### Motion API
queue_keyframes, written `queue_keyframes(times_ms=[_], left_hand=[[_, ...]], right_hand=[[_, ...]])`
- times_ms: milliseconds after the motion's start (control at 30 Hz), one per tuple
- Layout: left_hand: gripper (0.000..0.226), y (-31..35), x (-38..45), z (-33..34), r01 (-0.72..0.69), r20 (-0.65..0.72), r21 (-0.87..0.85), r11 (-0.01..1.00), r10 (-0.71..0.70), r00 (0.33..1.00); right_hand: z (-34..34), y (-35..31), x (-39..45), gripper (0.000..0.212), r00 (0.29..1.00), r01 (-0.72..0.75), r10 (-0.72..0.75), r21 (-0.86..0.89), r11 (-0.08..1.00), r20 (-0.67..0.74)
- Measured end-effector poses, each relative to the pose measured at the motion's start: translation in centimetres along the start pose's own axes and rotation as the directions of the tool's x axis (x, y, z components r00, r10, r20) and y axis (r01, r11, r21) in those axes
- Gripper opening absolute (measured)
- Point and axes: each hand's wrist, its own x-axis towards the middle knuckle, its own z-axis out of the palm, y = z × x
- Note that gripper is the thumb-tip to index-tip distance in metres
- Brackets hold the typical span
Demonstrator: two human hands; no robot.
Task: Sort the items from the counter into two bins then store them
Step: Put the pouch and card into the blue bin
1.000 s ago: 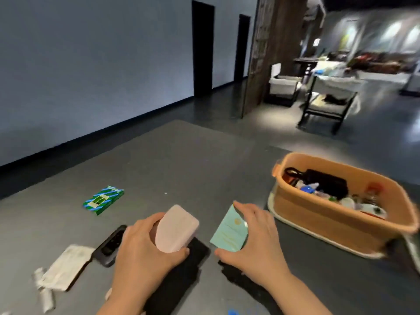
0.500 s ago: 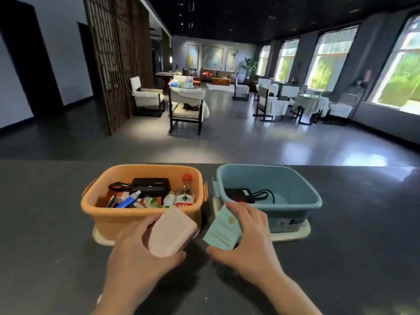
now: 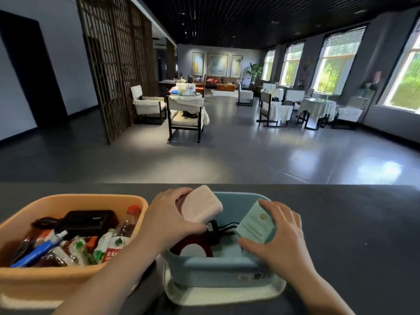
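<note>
Both of my hands hover over the blue bin [image 3: 216, 270] on the dark counter. My left hand [image 3: 167, 218] grips a pale pink rounded case [image 3: 201, 204] above the bin's far left part. My right hand [image 3: 278, 237] holds a small light-green booklet [image 3: 254, 225] tilted over the bin's right side. Inside the blue bin lie a black charger with its cable [image 3: 216, 228] and a dark red ring-shaped item [image 3: 192, 245]. The orange bin [image 3: 45, 281] stands to the left, holding a black pouch [image 3: 87, 221], a red-capped bottle [image 3: 123, 230], a blue pen and several packets.
Each bin rests on a white lid [image 3: 225, 296] on the dark grey counter [image 3: 352, 235]. Beyond the counter's far edge lies a dining room with chairs, tables and a wooden lattice screen [image 3: 118, 64].
My view swung right from the loose counter items to the two bins. Both hands carried the pink case and the green booklet forward, from in front of the bins to above the blue bin.
</note>
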Motion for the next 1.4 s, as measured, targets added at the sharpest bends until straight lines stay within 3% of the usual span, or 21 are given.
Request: queue_keyframes(times_ms=[200,367,500,633,767,967,1133,1400], left_hand=[[0.083,-1.3,6.1,5.7,-0.063,0.3,0.118,0.991,0.025,0.954],[0.073,-1.8,8.5,9.0,-0.062,0.47,0.085,0.994,0.015,0.882],[0.072,-1.5,8.6,11.2,0.055,0.424,0.112,0.992,-0.098,0.9],[0.077,-2.1,8.5,12.0,0.112,0.373,0.298,0.948,-0.224,0.9],[0.083,-3.5,8.0,12.3,-0.024,0.457,0.378,0.925,-0.164,0.874],[0.073,-3.8,7.9,13.0,-0.144,0.529,0.335,0.931,-0.059,0.847],[0.061,-3.7,7.2,13.7,-0.32,0.587,0.376,0.87,0.044,0.808],[0.074,-4.4,7.3,13.9,-0.21,0.544,0.311,0.927,0.007,0.839]], right_hand=[[1.5,2.7,3.2,0.089,1.0,0.002,-0.002,0.072,0.997,-0.006],[2.6,4.2,3.2,0.091,0.999,-0.033,0.034,0.096,0.995,-0.009],[3.0,4.7,3.0,0.09,0.999,-0.048,0.05,0.103,0.993,-0.012],[3.2,4.8,3.0,0.091,0.999,-0.054,0.054,0.083,0.995,-0.001],[3.2,4.8,2.9,0.09,0.999,-0.053,0.053,0.059,0.997,0.001],[3.2,4.8,2.8,0.09,0.999,-0.042,0.042,0.032,0.999,-0.003],[3.3,4.9,2.8,0.09,1.0,-0.03,0.03,0.006,1.0,0.002],[3.4,4.9,2.8,0.091,0.999,-0.033,0.033,-0.013,0.999,0.033]])
